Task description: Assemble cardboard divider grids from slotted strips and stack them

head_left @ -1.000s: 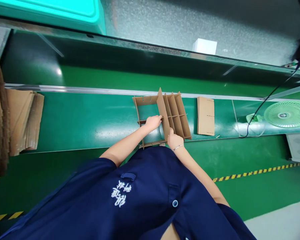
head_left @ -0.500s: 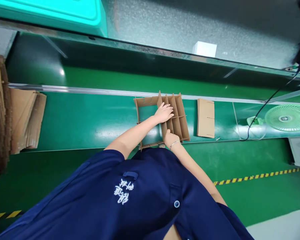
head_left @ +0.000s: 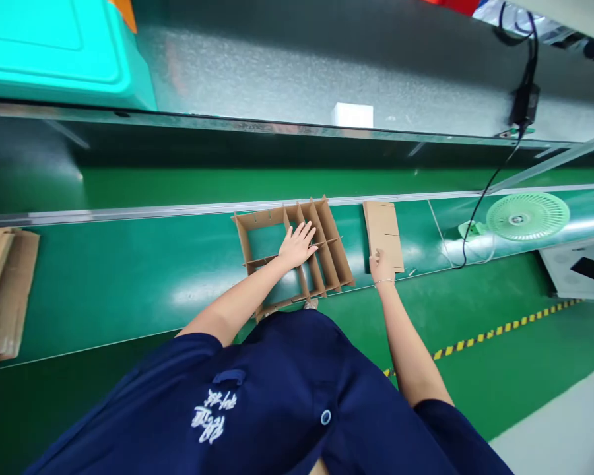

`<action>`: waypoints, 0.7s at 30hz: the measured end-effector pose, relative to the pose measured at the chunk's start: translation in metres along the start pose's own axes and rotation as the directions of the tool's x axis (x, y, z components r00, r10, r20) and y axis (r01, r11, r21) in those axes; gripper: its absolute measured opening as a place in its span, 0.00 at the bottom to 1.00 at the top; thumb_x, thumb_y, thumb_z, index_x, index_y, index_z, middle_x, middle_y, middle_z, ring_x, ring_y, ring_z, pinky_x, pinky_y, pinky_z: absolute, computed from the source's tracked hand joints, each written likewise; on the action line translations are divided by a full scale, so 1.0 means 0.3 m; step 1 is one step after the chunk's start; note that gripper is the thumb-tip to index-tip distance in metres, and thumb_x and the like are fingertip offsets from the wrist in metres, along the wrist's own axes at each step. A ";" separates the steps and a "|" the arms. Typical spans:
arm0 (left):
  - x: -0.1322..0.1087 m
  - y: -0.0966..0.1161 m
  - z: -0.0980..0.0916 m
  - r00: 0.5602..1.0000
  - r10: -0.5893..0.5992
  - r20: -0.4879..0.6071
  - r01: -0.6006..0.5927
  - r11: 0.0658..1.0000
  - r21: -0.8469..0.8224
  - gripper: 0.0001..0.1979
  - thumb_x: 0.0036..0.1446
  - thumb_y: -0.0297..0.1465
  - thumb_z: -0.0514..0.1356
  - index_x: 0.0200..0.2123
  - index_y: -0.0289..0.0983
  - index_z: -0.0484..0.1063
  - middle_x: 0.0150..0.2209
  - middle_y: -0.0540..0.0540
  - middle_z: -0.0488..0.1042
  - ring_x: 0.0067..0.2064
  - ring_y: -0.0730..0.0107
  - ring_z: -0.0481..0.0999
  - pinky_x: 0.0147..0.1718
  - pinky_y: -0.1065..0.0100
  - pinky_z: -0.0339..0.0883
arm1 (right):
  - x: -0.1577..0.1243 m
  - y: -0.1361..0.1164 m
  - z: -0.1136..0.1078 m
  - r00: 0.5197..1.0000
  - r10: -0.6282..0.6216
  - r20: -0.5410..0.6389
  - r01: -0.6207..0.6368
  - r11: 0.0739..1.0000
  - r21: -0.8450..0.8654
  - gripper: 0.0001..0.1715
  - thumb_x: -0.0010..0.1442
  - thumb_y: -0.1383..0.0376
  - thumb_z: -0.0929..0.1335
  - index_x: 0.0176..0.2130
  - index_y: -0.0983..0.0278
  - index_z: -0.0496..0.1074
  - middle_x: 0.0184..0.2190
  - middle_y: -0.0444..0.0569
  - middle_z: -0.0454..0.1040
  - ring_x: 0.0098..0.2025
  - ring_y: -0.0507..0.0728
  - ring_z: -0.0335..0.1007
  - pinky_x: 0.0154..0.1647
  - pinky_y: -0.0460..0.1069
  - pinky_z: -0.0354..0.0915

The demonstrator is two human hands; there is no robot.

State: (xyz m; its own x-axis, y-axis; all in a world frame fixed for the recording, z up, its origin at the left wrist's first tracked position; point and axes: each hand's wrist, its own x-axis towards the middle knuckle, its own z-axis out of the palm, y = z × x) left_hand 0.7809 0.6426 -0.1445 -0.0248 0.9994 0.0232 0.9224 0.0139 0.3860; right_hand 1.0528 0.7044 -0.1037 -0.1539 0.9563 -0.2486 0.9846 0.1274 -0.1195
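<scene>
A brown cardboard divider grid (head_left: 340, 262) lies on the green bench, its slotted panels crossing, with narrow cells at the right and wider ones at the left. My left hand (head_left: 297, 247) rests over its middle panels, palm down with the fingers spread. To the right of the grid is a small stack of flat, slotted cardboard strips (head_left: 383, 225). My right hand (head_left: 382, 267) is at the near end of that stack, fingers curled and pinching the edge of a strip; how many strips it grips cannot be seen.
Larger cardboard sheets (head_left: 14, 290) are piled at the left end of the bench (head_left: 129, 270). A pale green fan (head_left: 527, 216) and a black cable (head_left: 475, 221) are at the right. Above the bench, a metal shelf (head_left: 252, 79) holds a turquoise bin (head_left: 64, 59) and a white block (head_left: 354, 115).
My right hand has left the divider grid and moved right to the stack of strips. My left hand stays on the grid, its fingers now more spread. The camera view has shifted right.
</scene>
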 end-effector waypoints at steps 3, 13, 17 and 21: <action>0.006 0.014 0.024 0.999 -0.021 0.050 0.019 0.999 0.029 0.29 0.60 0.44 0.47 0.63 0.41 0.52 0.66 0.44 0.45 0.66 0.55 0.43 0.61 0.47 0.36 | 0.088 0.113 0.071 0.991 0.122 0.057 -0.115 0.988 -0.105 0.36 0.61 0.60 0.59 0.59 0.84 0.51 0.57 0.76 0.56 0.58 0.62 0.56 0.53 0.50 0.54; -0.079 -0.087 -0.096 0.979 -0.159 -0.131 0.156 0.987 -0.031 0.27 0.61 0.38 0.46 0.62 0.39 0.51 0.65 0.44 0.51 0.65 0.62 0.48 0.61 0.54 0.47 | 0.071 0.181 0.179 0.998 0.058 0.002 -0.056 0.965 -0.256 0.24 0.60 0.74 0.54 0.54 0.77 0.63 0.45 0.70 0.70 0.49 0.61 0.68 0.44 0.54 0.62; -0.151 -0.192 -0.134 0.958 -0.205 -0.198 0.184 0.976 -0.120 0.24 0.61 0.37 0.45 0.59 0.37 0.56 0.63 0.41 0.56 0.64 0.63 0.53 0.61 0.56 0.50 | 0.006 0.220 -0.018 0.964 0.233 -0.129 -0.251 0.958 -0.140 0.24 0.62 0.69 0.54 0.53 0.76 0.63 0.32 0.63 0.75 0.34 0.61 0.73 0.34 0.51 0.63; -0.177 -0.253 -0.165 0.924 -0.284 -0.257 0.233 0.950 -0.210 0.23 0.61 0.37 0.45 0.58 0.39 0.58 0.60 0.41 0.60 0.62 0.63 0.57 0.60 0.54 0.53 | -0.170 0.198 -0.207 0.932 0.129 -0.338 -0.097 0.989 0.111 0.23 0.63 0.63 0.54 0.47 0.71 0.69 0.29 0.57 0.75 0.28 0.57 0.71 0.30 0.47 0.61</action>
State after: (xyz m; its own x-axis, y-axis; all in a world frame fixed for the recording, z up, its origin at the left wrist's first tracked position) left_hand 0.6933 0.5869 -0.1294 -0.3835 0.9114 0.1490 0.7892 0.2397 0.5654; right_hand 1.1244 0.6795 -0.0385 0.0118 0.9969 0.0773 0.9795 0.0040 -0.2012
